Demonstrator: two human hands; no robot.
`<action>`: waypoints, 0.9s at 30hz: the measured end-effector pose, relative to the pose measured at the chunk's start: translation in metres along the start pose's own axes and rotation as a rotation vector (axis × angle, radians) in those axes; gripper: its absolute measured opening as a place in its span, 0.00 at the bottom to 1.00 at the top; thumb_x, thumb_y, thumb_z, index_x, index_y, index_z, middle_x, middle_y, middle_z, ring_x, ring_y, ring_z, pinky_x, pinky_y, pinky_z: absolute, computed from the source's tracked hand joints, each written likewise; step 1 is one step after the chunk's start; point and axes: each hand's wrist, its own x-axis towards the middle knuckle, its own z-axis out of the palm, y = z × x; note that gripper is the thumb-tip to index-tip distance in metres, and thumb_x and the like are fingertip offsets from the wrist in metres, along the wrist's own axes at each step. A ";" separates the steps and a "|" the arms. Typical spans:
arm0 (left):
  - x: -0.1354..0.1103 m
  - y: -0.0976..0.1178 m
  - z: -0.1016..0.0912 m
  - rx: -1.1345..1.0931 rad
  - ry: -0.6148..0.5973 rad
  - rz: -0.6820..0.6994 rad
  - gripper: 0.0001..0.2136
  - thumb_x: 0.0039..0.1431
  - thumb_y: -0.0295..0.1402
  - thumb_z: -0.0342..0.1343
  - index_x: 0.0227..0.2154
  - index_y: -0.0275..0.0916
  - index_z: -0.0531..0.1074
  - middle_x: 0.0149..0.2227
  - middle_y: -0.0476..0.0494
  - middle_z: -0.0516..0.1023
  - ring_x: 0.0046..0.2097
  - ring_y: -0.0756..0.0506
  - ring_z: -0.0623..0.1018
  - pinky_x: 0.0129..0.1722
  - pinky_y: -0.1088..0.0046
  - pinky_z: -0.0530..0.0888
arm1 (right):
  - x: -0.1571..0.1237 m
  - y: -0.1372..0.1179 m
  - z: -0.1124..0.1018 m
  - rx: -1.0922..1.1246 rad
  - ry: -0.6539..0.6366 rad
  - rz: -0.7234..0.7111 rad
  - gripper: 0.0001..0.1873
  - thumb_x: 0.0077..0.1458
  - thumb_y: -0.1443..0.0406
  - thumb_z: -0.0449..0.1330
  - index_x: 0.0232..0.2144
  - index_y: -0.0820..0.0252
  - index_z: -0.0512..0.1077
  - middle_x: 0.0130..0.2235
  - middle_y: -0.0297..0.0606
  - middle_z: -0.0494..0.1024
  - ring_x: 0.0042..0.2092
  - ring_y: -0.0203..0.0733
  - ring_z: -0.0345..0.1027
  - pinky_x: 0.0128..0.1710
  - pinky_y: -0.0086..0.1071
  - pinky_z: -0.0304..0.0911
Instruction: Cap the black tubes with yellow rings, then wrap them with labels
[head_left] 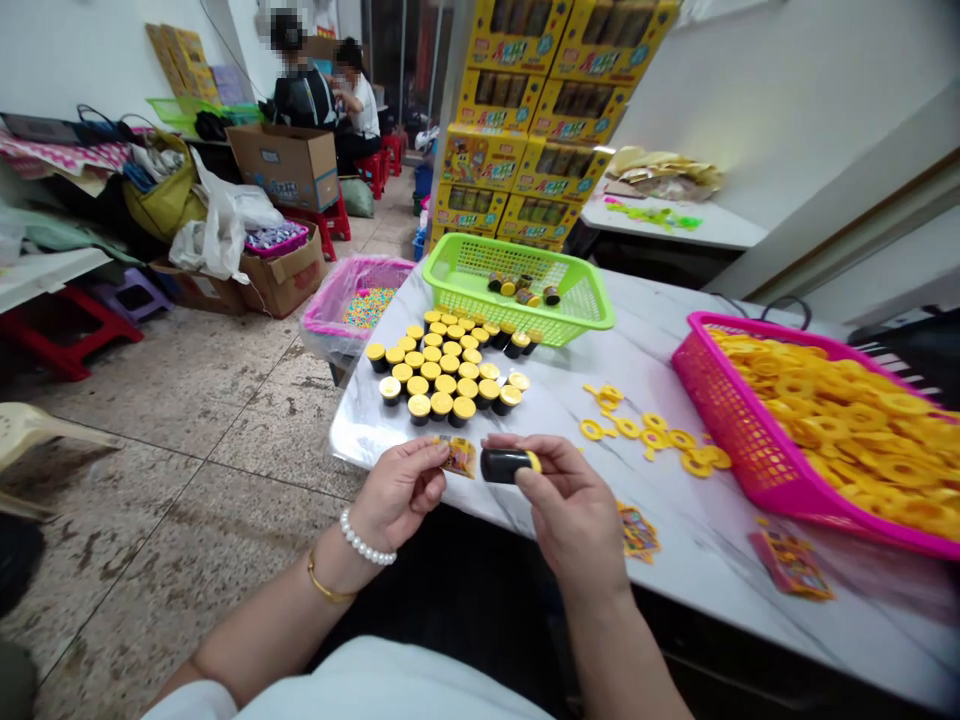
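Note:
My left hand [401,492] pinches a small colourful sticker [459,457] between thumb and fingers, just left of the pot. My right hand [566,505] grips a small black pot with a yellow lid [508,464], held on its side over the near edge of the marble table [675,500]. Just beyond my hands stand several black pots with yellow lids [442,370] in rows. Loose yellow rings [652,432] lie to the right of them.
A green basket [517,285] holds a few pots behind the rows. A pink basket [750,430] full of yellow rings sits at the right. Sticker sheets [637,530] lie on the table. A pink bin of beads [367,300] stands on the floor; two people sit far back.

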 end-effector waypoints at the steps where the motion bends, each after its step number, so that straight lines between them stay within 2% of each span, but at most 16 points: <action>1: 0.000 0.000 0.003 -0.003 -0.012 -0.001 0.17 0.40 0.33 0.74 0.26 0.33 0.70 0.21 0.54 0.71 0.16 0.61 0.62 0.12 0.89 0.52 | 0.001 -0.002 0.003 -0.003 -0.005 0.030 0.15 0.52 0.58 0.70 0.37 0.56 0.71 0.41 0.41 0.84 0.43 0.46 0.79 0.46 0.40 0.75; 3: 0.000 0.003 0.011 -0.004 -0.034 0.005 0.18 0.39 0.34 0.74 0.26 0.32 0.71 0.20 0.55 0.70 0.16 0.61 0.62 0.12 0.88 0.51 | 0.005 -0.007 0.008 -0.026 -0.009 0.067 0.16 0.52 0.57 0.70 0.36 0.56 0.68 0.35 0.38 0.84 0.37 0.43 0.80 0.40 0.37 0.75; 5: 0.003 0.011 0.021 0.018 -0.064 0.034 0.18 0.38 0.35 0.74 0.25 0.32 0.72 0.20 0.54 0.69 0.16 0.61 0.62 0.13 0.88 0.50 | 0.011 -0.017 0.010 -0.088 -0.008 0.026 0.17 0.52 0.56 0.69 0.35 0.55 0.67 0.30 0.35 0.82 0.32 0.41 0.79 0.35 0.33 0.75; 8: 0.013 0.035 0.042 0.095 -0.153 0.120 0.18 0.39 0.37 0.74 0.25 0.31 0.73 0.22 0.51 0.72 0.17 0.61 0.61 0.13 0.86 0.51 | 0.026 -0.035 0.009 -0.311 0.057 -0.224 0.16 0.51 0.58 0.69 0.36 0.55 0.68 0.35 0.37 0.82 0.35 0.40 0.78 0.38 0.34 0.75; 11: 0.025 0.057 0.071 0.170 -0.252 0.232 0.18 0.41 0.39 0.73 0.29 0.31 0.75 0.23 0.49 0.73 0.17 0.59 0.63 0.14 0.84 0.51 | 0.043 -0.052 0.004 -0.551 0.239 -0.542 0.17 0.50 0.62 0.70 0.41 0.55 0.70 0.42 0.39 0.82 0.40 0.42 0.77 0.46 0.38 0.74; 13: 0.031 0.064 0.091 0.200 -0.257 0.334 0.19 0.42 0.40 0.73 0.31 0.32 0.75 0.23 0.50 0.72 0.18 0.58 0.64 0.15 0.83 0.52 | 0.052 -0.058 -0.002 -0.574 0.321 -0.684 0.19 0.49 0.63 0.71 0.43 0.55 0.71 0.43 0.39 0.81 0.42 0.42 0.77 0.47 0.40 0.74; 15: 0.037 0.063 0.105 0.237 -0.229 0.472 0.19 0.44 0.40 0.72 0.36 0.34 0.75 0.28 0.49 0.74 0.22 0.57 0.68 0.17 0.83 0.58 | 0.056 -0.061 -0.009 -0.498 0.327 -0.711 0.19 0.49 0.64 0.72 0.43 0.55 0.72 0.41 0.38 0.81 0.40 0.42 0.78 0.43 0.37 0.76; 16: 0.040 0.060 0.110 0.272 -0.240 0.527 0.20 0.44 0.38 0.73 0.38 0.35 0.75 0.33 0.47 0.76 0.26 0.55 0.71 0.20 0.83 0.63 | 0.057 -0.061 -0.013 -0.456 0.310 -0.688 0.18 0.49 0.64 0.72 0.42 0.55 0.72 0.40 0.37 0.80 0.38 0.41 0.78 0.40 0.36 0.76; 18: 0.045 0.054 0.114 0.390 -0.365 0.535 0.23 0.42 0.34 0.74 0.43 0.36 0.76 0.41 0.43 0.77 0.32 0.53 0.75 0.28 0.80 0.71 | 0.057 -0.063 -0.024 -0.406 0.261 -0.613 0.17 0.49 0.63 0.72 0.42 0.55 0.73 0.39 0.37 0.80 0.36 0.40 0.78 0.35 0.33 0.77; 20: 0.052 0.047 0.112 0.502 -0.528 0.434 0.23 0.42 0.33 0.74 0.43 0.35 0.77 0.40 0.42 0.78 0.33 0.51 0.76 0.31 0.77 0.74 | 0.057 -0.067 -0.038 -0.415 0.168 -0.557 0.16 0.49 0.62 0.72 0.41 0.55 0.75 0.40 0.38 0.80 0.36 0.40 0.78 0.35 0.32 0.78; 21: 0.056 0.045 0.110 0.531 -0.567 0.390 0.21 0.43 0.33 0.73 0.41 0.34 0.78 0.38 0.43 0.78 0.31 0.51 0.76 0.31 0.76 0.74 | 0.058 -0.069 -0.045 -0.441 0.099 -0.531 0.15 0.50 0.62 0.72 0.40 0.55 0.75 0.41 0.39 0.79 0.37 0.41 0.78 0.36 0.32 0.78; 24: 0.068 0.037 0.101 0.538 -0.519 0.335 0.17 0.44 0.34 0.72 0.37 0.33 0.78 0.34 0.44 0.79 0.28 0.51 0.76 0.28 0.75 0.75 | 0.067 -0.079 -0.067 -0.586 -0.132 -0.485 0.12 0.53 0.64 0.69 0.41 0.55 0.76 0.41 0.40 0.78 0.40 0.42 0.79 0.38 0.33 0.79; 27: 0.075 0.029 0.093 0.518 -0.466 0.295 0.17 0.43 0.32 0.72 0.37 0.34 0.78 0.35 0.43 0.79 0.30 0.50 0.77 0.28 0.74 0.76 | 0.083 -0.084 -0.081 -0.793 -0.281 -0.604 0.12 0.53 0.66 0.69 0.41 0.53 0.78 0.40 0.40 0.80 0.42 0.44 0.79 0.41 0.36 0.78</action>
